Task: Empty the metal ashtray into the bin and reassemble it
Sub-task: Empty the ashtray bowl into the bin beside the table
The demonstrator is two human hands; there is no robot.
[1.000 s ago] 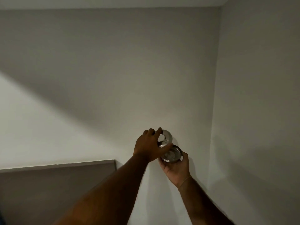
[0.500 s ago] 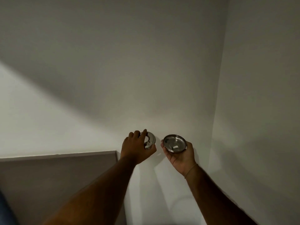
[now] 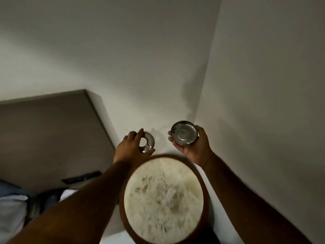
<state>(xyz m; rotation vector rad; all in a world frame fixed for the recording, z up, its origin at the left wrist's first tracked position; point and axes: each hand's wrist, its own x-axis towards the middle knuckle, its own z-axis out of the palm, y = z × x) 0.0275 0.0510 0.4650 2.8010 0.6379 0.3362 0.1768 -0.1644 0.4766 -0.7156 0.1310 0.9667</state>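
Head view: you are holding the ashtray in two parts, one in each hand, above and beyond the bin [image 3: 166, 199], which is taking up the lower middle of the picture with its round mouth facing you and its pale lining blurred.

Your right hand [image 3: 195, 145] is cupping the bowl [image 3: 184, 132] from below, fingers curled round its far and right rim, thumb at its near left edge. The bowl is lying just past the bin's far rim and a little to its right, tipped so that its hollow is turning toward you. A small pale speck is sitting near its lower rim; whether any ash remains you cannot tell from here.

Your left hand [image 3: 131, 147] is pinching the lid [image 3: 147, 142], the ring with a hole through it, between thumb below and fingers over the top. The lid is standing nearly on edge, just past the bin's far left rim, well apart from the bowl.

The coming move, as I judge it, is turning on this: the bowl is beyond the bin's mouth, not over it, so your right hand is needing to come back toward you and roll the bowl's open face down. The right hand is the nearer one to that job; the left is only keeping the lid clear.

Count: one bin, one bowl, one lid, two hands.
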